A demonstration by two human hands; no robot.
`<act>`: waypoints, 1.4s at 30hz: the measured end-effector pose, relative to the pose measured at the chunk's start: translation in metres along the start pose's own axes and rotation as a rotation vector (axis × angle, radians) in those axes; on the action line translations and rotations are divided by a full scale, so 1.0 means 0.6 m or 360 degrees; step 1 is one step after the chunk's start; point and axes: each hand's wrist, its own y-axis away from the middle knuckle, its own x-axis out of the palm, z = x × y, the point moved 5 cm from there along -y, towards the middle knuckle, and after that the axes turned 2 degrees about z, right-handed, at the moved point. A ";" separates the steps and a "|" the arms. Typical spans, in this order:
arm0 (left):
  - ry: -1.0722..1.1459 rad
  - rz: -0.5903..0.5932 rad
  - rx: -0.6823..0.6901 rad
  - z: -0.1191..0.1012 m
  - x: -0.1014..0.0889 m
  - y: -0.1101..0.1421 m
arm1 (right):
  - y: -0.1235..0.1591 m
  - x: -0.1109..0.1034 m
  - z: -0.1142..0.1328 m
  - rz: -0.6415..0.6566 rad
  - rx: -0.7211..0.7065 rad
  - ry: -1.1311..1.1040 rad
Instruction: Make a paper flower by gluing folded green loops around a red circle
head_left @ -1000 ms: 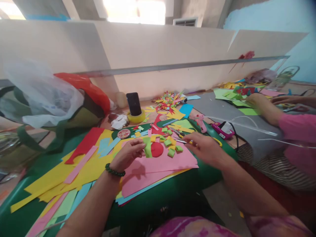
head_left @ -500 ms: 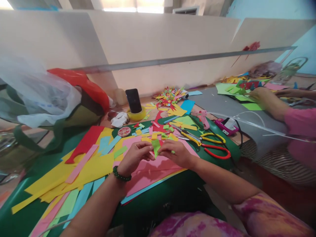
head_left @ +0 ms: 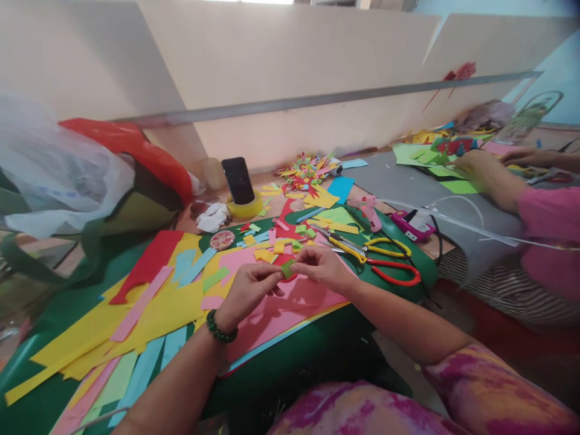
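My left hand and my right hand meet over the pink paper sheets, both pinching a small green paper strip between thumb and fingers. A beaded bracelet circles my left wrist. Just behind the strip lies a red paper circle ringed by small folded yellow and green pieces. Scissors with yellow handles and red handles lie right of my right hand on the green mat.
Long yellow, red, pink and blue paper strips spread at left. A phone stands in a tape roll at the back, near a pink glue gun. Plastic bags sit far left. Another person's hands work at right.
My right hand left the scissors and came to the left hand; both now pinch the green strip, which looks shorter or folded compared with half a second ago.
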 end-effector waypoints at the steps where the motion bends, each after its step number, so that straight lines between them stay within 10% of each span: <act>1: 0.0000 -0.0002 0.0007 0.000 0.000 0.000 | 0.000 0.000 -0.001 0.0001 0.0004 0.0007; 42: -0.0168 0.0022 0.0152 0.001 0.007 -0.006 | 0.004 0.018 0.013 0.0035 -0.0234 0.0257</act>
